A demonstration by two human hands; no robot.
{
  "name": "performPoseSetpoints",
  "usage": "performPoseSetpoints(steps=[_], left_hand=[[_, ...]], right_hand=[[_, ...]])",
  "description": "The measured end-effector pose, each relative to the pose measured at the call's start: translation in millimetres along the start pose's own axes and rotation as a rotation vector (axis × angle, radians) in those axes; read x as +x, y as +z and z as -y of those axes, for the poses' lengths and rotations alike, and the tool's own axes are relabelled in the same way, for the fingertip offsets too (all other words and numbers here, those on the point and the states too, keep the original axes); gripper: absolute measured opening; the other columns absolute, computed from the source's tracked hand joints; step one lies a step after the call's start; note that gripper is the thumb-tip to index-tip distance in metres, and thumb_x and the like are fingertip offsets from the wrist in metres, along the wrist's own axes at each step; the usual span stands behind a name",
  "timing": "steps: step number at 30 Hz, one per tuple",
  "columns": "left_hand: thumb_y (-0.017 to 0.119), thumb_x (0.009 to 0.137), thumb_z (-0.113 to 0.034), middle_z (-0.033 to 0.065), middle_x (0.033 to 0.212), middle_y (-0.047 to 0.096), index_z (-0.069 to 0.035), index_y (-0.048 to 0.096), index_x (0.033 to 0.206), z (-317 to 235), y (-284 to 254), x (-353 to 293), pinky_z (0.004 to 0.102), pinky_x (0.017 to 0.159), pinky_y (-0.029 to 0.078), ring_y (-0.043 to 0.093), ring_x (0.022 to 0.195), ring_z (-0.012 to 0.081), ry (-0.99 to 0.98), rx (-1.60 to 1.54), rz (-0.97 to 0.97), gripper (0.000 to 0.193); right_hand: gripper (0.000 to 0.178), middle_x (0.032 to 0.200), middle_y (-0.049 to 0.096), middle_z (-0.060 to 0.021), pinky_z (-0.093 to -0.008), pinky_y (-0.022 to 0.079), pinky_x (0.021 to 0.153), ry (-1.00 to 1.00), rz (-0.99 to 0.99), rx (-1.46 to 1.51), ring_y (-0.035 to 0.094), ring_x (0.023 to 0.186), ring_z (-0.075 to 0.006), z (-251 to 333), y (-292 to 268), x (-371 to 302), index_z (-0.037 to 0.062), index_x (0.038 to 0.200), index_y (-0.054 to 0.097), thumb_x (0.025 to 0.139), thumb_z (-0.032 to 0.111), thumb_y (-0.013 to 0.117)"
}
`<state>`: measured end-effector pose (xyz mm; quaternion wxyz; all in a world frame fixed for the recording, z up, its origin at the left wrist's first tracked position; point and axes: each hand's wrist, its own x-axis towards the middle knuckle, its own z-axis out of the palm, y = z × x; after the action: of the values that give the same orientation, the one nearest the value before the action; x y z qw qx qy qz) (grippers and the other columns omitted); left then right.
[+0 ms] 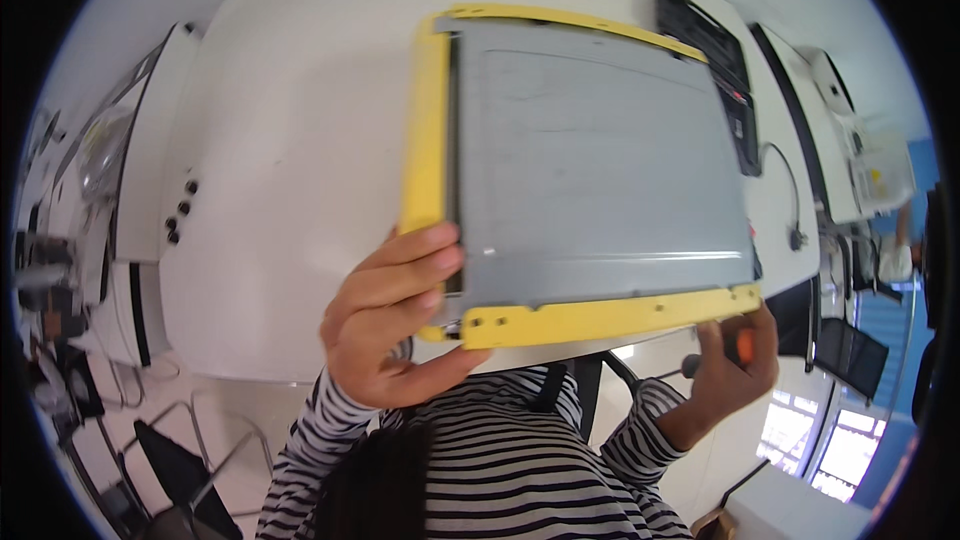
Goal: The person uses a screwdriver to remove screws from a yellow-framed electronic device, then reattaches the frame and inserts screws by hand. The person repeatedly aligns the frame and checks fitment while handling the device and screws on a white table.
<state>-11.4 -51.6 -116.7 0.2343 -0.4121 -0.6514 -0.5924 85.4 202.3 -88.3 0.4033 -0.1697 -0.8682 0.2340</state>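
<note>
A flat grey metal case (pixel 610 160) with yellow rails along its edges is held tilted above the white table. My left hand (pixel 390 315) is closed around its near left corner, thumb under the yellow front rail (pixel 610 318) and fingers over the left side. A dark gap runs between the grey panel and the left yellow rail (pixel 428 130). At the near right corner, the fingers of my right hand (pixel 735 365) touch the front rail. That hand is curled around an orange item (pixel 745 345), mostly hidden, whose kind I cannot make out.
An open black tool case (pixel 705 35) lies at the far right of the white table (pixel 300 140), partly behind the metal case. Near it runs a cable with a plug (pixel 797 238). Several small black knob-like pieces (pixel 183 208) sit at the left edge. Chairs (pixel 850 355) stand around.
</note>
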Motion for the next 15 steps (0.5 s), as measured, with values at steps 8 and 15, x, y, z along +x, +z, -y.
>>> performPoseSetpoints(steps=[8,15], left_hand=[[0.073,0.064,-0.021,0.0168,0.104,0.051,0.000,0.051,0.106,-6,0,-6,0.0451,0.088,0.043,0.052,0.103,0.0362,-0.056,0.212,0.017,0.052],[0.062,0.074,-0.041,0.0183,0.108,0.049,-0.004,0.044,0.116,-7,-4,-6,0.0475,0.091,0.040,0.047,0.107,0.0361,-0.015,0.402,0.080,0.059]], right_hand=[[0.043,0.066,0.058,-0.0035,-0.0174,0.035,0.041,0.041,0.059,0.091,0.044,0.046,-0.0068,5,-3,4,-0.0013,0.084,0.060,0.051,0.014,0.083],[0.047,0.080,0.061,-0.0107,-0.0179,0.039,0.041,-0.043,0.048,0.261,0.047,0.048,-0.0086,-10,0,-1,-0.0039,0.088,0.058,0.054,0.019,0.082]])
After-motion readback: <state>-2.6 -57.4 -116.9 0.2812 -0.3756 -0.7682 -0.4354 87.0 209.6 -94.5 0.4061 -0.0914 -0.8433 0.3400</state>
